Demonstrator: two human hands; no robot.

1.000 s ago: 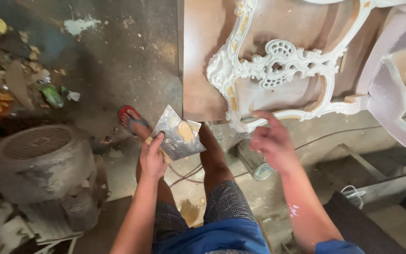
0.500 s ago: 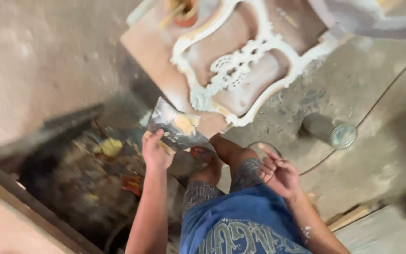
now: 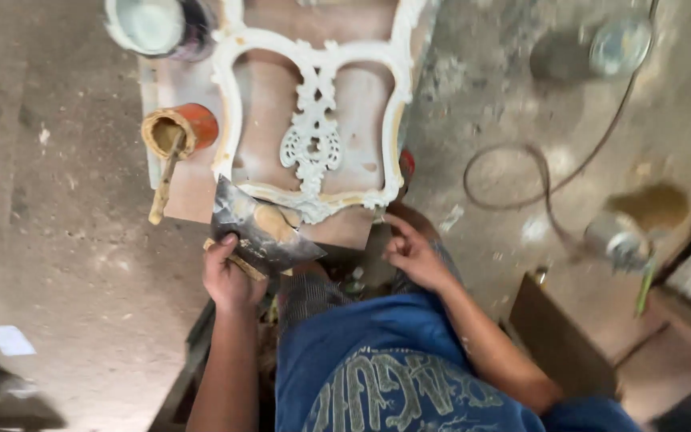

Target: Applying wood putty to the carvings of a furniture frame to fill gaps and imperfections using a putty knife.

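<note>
My left hand (image 3: 232,276) grips a wide metal scraper blade (image 3: 257,228) smeared with tan putty; its edge lies over the lower rim of a white carved chair-back frame (image 3: 313,120). That frame lies flat on a brown board (image 3: 345,228). My right hand (image 3: 413,252) hovers by the board's lower right corner with fingers curled, holding nothing that I can see. An orange can of tan putty (image 3: 179,130) with a stick in it stands on the board at the left.
A white-lidded tin (image 3: 153,24) sits at the board's top left. Two metal cans (image 3: 617,44) (image 3: 621,240) and a looping cable (image 3: 537,172) lie on the dusty floor at right. A wooden plank (image 3: 561,344) lies beside my right arm.
The view has swung so the chair frame now lies straight ahead. My right hand rose from my knee toward the board's corner. The left hand kept the scraper.
</note>
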